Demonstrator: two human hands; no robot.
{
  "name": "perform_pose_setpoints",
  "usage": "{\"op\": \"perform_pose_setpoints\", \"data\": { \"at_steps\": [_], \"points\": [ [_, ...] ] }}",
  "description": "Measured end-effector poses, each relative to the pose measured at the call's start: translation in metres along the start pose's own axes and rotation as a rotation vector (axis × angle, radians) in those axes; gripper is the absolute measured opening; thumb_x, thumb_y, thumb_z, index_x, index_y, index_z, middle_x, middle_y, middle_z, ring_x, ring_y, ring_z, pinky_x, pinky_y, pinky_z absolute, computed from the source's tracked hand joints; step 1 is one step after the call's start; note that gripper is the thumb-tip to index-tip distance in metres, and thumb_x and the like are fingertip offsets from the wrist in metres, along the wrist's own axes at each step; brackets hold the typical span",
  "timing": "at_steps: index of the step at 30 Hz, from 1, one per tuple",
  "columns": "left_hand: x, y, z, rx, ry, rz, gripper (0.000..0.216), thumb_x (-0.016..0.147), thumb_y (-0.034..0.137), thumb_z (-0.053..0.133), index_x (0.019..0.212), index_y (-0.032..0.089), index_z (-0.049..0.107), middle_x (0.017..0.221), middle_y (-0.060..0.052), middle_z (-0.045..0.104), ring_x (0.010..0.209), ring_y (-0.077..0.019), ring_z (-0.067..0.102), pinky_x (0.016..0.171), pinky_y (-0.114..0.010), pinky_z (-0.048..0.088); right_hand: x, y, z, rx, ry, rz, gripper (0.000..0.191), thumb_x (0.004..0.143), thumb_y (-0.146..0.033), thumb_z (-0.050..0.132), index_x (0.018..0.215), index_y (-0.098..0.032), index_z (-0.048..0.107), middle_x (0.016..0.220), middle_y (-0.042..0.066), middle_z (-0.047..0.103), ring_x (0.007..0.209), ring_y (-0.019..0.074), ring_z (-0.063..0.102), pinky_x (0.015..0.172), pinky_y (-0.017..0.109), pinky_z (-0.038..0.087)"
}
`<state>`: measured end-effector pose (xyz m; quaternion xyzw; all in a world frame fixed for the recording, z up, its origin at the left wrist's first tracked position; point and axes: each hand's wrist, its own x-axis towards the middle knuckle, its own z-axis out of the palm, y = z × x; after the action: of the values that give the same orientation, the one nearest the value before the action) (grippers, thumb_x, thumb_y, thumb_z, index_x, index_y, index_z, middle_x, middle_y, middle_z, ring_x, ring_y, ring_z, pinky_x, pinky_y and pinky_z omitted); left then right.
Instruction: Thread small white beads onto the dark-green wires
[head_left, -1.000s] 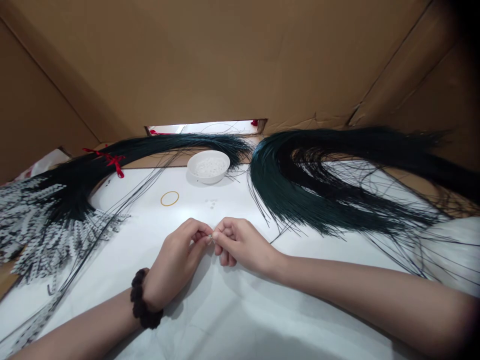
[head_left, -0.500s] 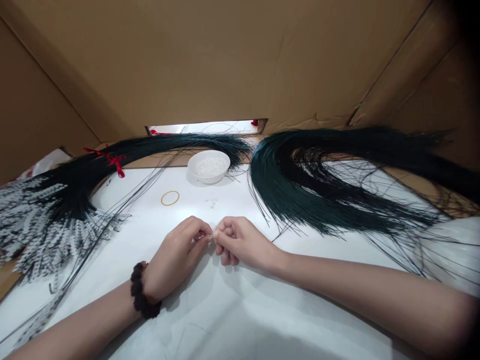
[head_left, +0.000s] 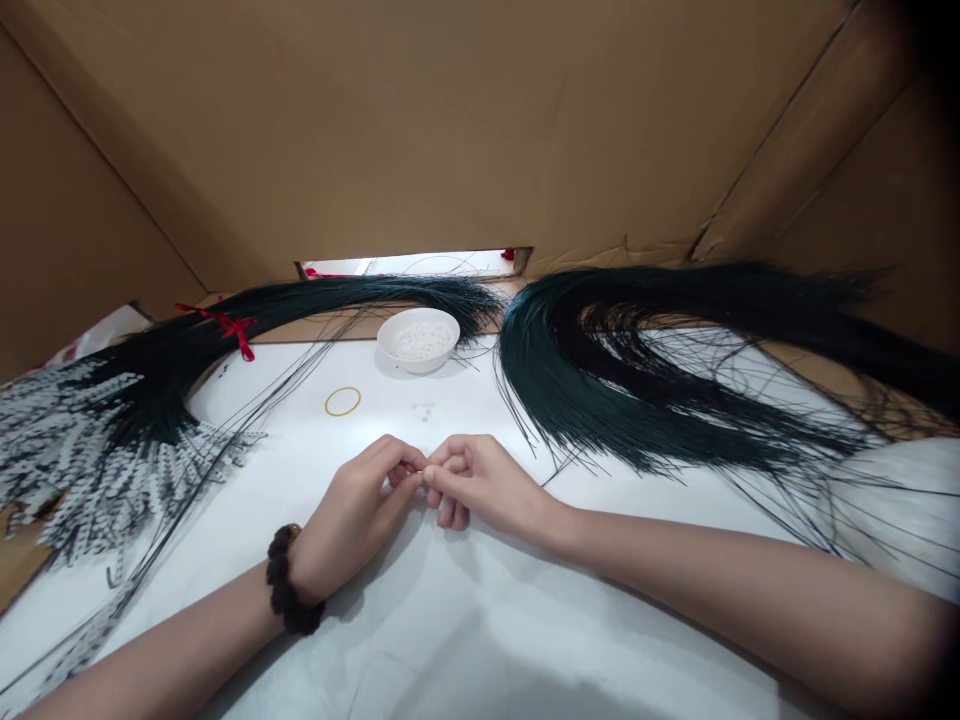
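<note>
My left hand (head_left: 379,490) and my right hand (head_left: 480,480) meet over the white tabletop (head_left: 480,620), fingertips touching. Both are closed in a pinch, thumb against forefinger. Whatever sits between the fingertips is too small and too covered to name. Just beyond them lie several tiny clear pieces (head_left: 425,411) on the white surface. A white bowl (head_left: 388,350) farther back holds many small whitish, translucent pieces (head_left: 422,341). A yellow rubber band (head_left: 343,402) lies left of the bowl. My left wrist carries a dark fuzzy band (head_left: 287,585).
On the left lies a dark strand bundle (head_left: 300,292) tied with red ribbon (head_left: 236,327), its ends wrapped in black-and-white strips (head_left: 82,450). A curved dark green bundle (head_left: 592,400) spreads on the right. Cardboard walls (head_left: 420,120) enclose the back and sides, with a low slot (head_left: 409,264).
The whole view has shifted slightly. My hands stay pinched together at nearly the same spot, and the small bit that showed between the fingertips is now more covered.
</note>
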<state>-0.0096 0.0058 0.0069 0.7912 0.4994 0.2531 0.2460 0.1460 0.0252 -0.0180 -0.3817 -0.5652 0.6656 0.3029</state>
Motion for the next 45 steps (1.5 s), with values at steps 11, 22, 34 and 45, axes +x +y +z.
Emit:
{"op": "perform_pose_setpoints", "data": {
  "at_steps": [11,22,34,45],
  "points": [
    [0.004,0.005,-0.001,-0.067,-0.017,-0.255,0.014,0.078,0.028,0.046,0.076,0.017,0.056,0.070,0.000,0.062,0.061,-0.0129,0.054,0.058,-0.023,0.040,-0.001,-0.005,0.001,-0.017,0.016,0.038,0.013,0.078,-0.025,0.047,0.072,-0.013,0.047,0.058,0.001,0.056,0.041,0.0066,0.052,0.035,0.015,0.039],
    [0.002,0.008,-0.004,0.020,-0.122,-0.173,0.016,0.081,0.026,0.037,0.072,0.018,0.048,0.060,0.002,0.055,0.053,-0.0116,0.046,0.050,-0.022,0.035,0.000,-0.005,0.001,-0.072,-0.027,0.028,0.012,0.078,-0.022,0.044,0.072,-0.013,0.046,0.059,0.001,0.055,0.042,0.0071,0.052,0.035,0.015,0.038],
    [0.003,0.012,-0.002,-0.023,-0.117,-0.171,0.013,0.080,0.021,0.034,0.069,0.020,0.041,0.060,0.004,0.045,0.054,-0.0117,0.041,0.051,-0.023,0.034,-0.001,-0.006,-0.001,-0.052,-0.058,0.007,0.006,0.075,-0.019,0.042,0.074,-0.015,0.045,0.060,-0.001,0.053,0.044,0.0068,0.052,0.037,0.014,0.038],
    [0.005,0.013,0.006,0.196,-0.118,-0.077,0.012,0.080,0.017,0.027,0.071,0.021,0.033,0.064,0.000,0.044,0.056,-0.0160,0.043,0.053,-0.028,0.034,0.002,-0.005,0.000,-0.050,-0.032,0.002,0.013,0.061,-0.010,0.040,0.070,-0.016,0.047,0.051,-0.004,0.050,0.040,0.0075,0.050,0.036,0.015,0.037]
  ]
}}
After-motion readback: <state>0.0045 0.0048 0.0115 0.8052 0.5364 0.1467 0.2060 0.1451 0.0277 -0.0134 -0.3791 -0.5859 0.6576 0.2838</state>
